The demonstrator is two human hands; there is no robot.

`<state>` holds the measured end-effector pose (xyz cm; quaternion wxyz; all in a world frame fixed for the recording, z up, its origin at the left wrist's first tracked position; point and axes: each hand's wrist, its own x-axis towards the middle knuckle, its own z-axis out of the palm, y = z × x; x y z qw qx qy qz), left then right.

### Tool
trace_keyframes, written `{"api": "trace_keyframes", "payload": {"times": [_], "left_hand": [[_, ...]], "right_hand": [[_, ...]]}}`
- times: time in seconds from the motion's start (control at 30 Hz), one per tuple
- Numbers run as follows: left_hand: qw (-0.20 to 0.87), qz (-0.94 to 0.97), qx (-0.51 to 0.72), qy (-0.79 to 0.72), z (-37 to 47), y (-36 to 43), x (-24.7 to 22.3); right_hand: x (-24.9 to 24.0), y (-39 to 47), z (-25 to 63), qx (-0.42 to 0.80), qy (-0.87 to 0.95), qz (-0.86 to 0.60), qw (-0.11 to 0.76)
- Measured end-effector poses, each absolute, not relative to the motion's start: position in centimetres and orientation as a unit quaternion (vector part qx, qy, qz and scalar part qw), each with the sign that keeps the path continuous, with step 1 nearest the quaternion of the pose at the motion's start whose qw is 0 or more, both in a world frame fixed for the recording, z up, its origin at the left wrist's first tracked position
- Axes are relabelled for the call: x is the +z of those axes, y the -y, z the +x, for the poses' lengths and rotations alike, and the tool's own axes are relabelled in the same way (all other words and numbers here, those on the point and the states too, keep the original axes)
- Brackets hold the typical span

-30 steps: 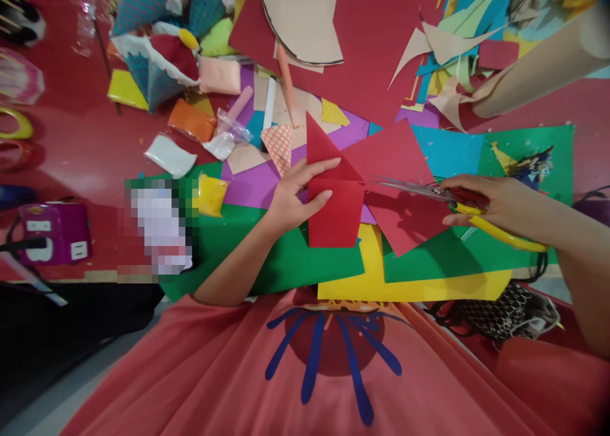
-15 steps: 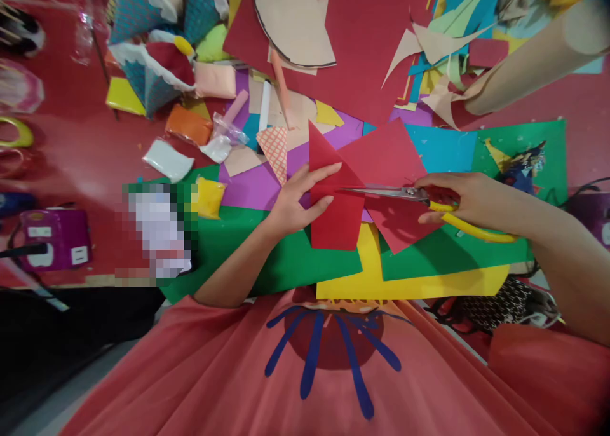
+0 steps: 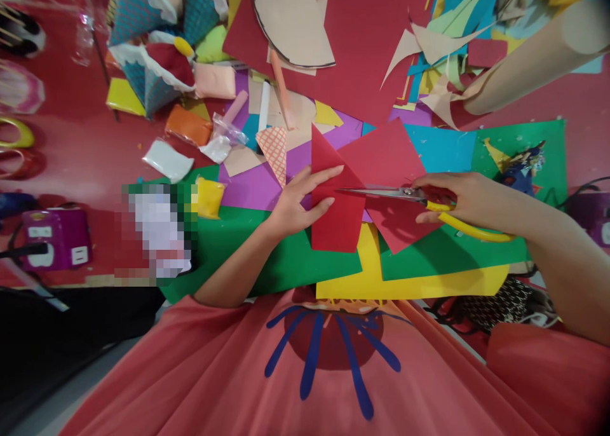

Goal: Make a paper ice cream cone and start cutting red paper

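Observation:
My left hand [image 3: 298,204] grips the left edge of a red paper piece [image 3: 336,226], its thumb and forefinger lying over the front. My right hand [image 3: 445,197] is closed around the yellow handles of a pair of scissors [image 3: 405,193]. The blades look nearly closed and point left, their tips over the red piece close to my left fingertips. Another red sheet [image 3: 391,156] lies behind and to the right, partly under the scissors. Green sheets [image 3: 314,264] and a yellow sheet [image 3: 414,286] are spread beneath.
A patterned paper triangle [image 3: 275,153], a white marker [image 3: 265,105] and clay packets [image 3: 188,124] lie at the left. Cone-shaped crafts [image 3: 159,67] stand at the back left. A beige paper roll [image 3: 524,61] and scraps are at the right. A blurred phone [image 3: 164,232] lies near the left edge.
The red piece and my left fingers have shifted very slightly to the right. My right hand and the scissors have moved slightly left.

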<state>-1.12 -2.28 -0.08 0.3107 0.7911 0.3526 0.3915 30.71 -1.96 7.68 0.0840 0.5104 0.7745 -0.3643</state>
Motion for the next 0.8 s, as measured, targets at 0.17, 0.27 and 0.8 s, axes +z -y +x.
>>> {"api": "trace_keyframes", "payload": {"times": [0.17, 0.27, 0.8], "left_hand": [[0.305, 0.795, 0.386, -0.354, -1.12, 2.35, -0.04], [0.305, 0.796, 0.382, -0.358, -1.15, 2.4, 0.07], [0.299, 0.799, 0.386, -0.351, -1.05, 2.49, 0.03]], "right_hand": [[7.69, 1.97, 30.8, -0.358, -0.778, 0.509, 0.089], [7.74, 1.92, 30.81, -0.36, -0.777, 0.508, 0.093], [7.86, 1.9, 30.85, -0.364, -0.77, 0.514, 0.096]]}}
